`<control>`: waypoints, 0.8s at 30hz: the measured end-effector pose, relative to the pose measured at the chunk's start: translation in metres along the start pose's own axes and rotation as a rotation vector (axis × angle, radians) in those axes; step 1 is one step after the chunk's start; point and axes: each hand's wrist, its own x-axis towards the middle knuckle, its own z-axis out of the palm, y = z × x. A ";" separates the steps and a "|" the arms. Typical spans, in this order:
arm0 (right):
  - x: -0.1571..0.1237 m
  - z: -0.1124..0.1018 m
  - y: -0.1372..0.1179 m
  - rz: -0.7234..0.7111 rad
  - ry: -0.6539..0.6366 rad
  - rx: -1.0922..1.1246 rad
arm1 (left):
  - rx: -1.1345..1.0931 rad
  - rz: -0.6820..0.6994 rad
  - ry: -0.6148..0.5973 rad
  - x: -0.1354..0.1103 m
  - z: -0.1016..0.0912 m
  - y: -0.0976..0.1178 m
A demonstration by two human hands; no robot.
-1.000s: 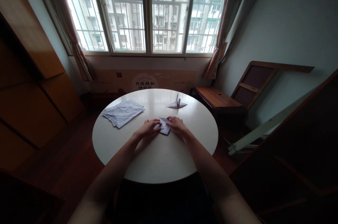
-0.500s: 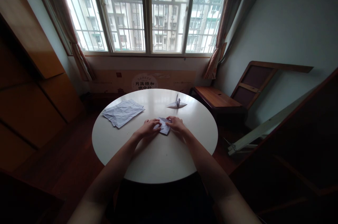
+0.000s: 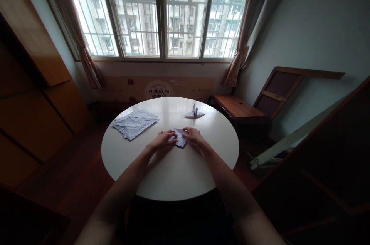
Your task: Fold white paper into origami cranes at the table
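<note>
A small folded paper (image 3: 180,140), pale grey-lilac with crease lines, lies on the white round table (image 3: 179,183). My left hand (image 3: 163,138) grips its left side with bent fingers. On its upper right edge, my right hand (image 3: 191,135) pinches the paper between thumb and fingers. Parts of the paper are hidden under the fingertips. Beyond my right hand stands a folded paper crane (image 3: 194,113) with its wings spread. To the left rests a stack of creased paper sheets (image 3: 135,123).
A printed cardboard panel (image 3: 121,88) leans below the barred window (image 3: 185,25). At the right of the table are a low wooden bench (image 3: 238,106) and a wooden frame (image 3: 279,91) against the wall. Wooden cabinets (image 3: 58,110) stand at the left.
</note>
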 end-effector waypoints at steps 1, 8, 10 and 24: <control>0.000 0.000 0.000 -0.002 0.001 0.001 | 0.001 0.002 -0.001 0.000 0.000 0.000; 0.001 0.002 0.001 0.009 0.013 0.001 | 0.008 0.009 -0.002 0.000 0.000 -0.001; 0.001 0.002 0.001 0.012 0.016 0.004 | 0.010 0.008 -0.004 -0.001 -0.001 0.000; 0.012 0.008 0.006 -0.128 0.198 0.287 | 0.003 -0.009 -0.016 -0.001 -0.004 0.006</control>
